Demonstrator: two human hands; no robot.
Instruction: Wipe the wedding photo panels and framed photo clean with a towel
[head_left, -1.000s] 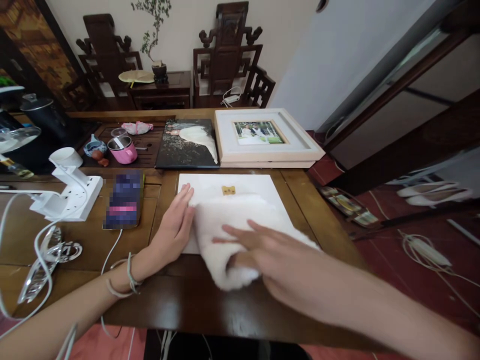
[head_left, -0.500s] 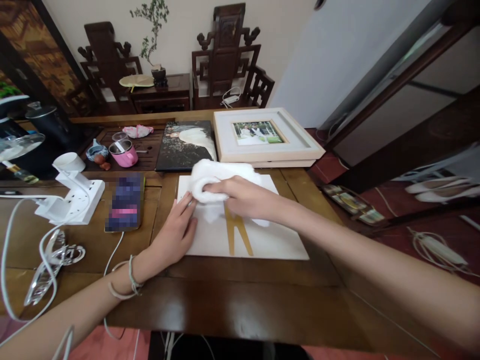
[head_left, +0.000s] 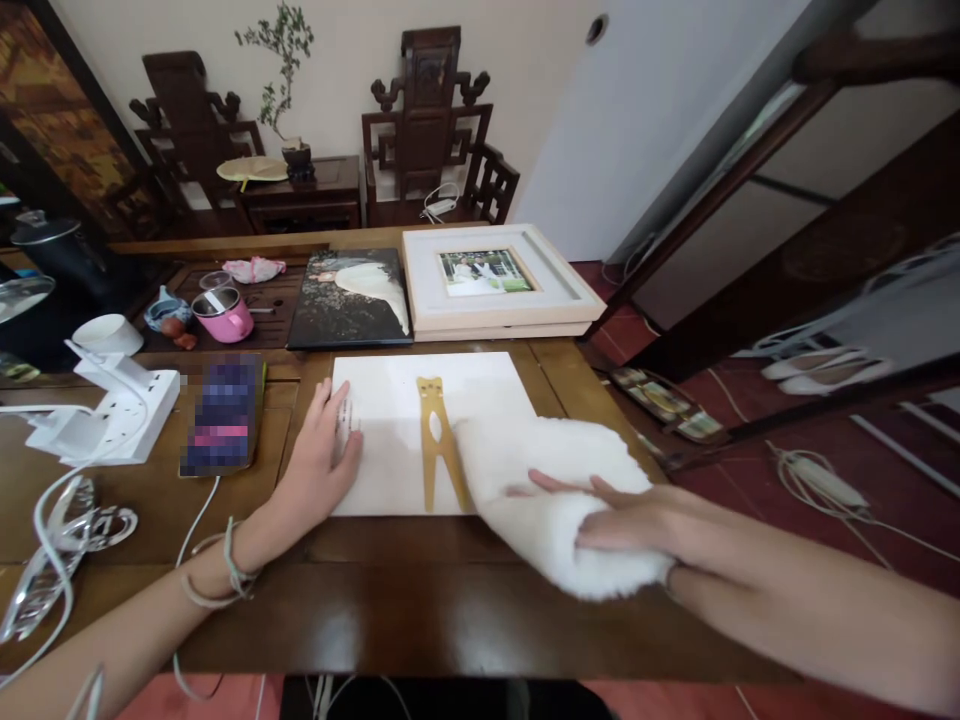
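A white flat board [head_left: 390, 440] with a gold clip-shaped figure [head_left: 435, 445] lies on the wooden table [head_left: 390, 600]. My left hand [head_left: 319, 465] rests flat on the board's left edge, fingers stretched out. My right hand [head_left: 637, 515] presses a fluffy white cloth [head_left: 555, 480] against the board's lower right corner, fingers laid over the cloth and partly sunk into it.
A dark photo print [head_left: 352, 298] and a white framed photo [head_left: 487, 282] lie behind the board. A phone [head_left: 223, 415], a white power strip [head_left: 105, 410] with cables and a pink pot [head_left: 223, 315] sit to the left. The table's right edge drops to a red floor.
My right hand swept the cloth from the near edge up to the board's top, then back down to its lower right corner. The gold figure is now uncovered. My left hand stayed put.
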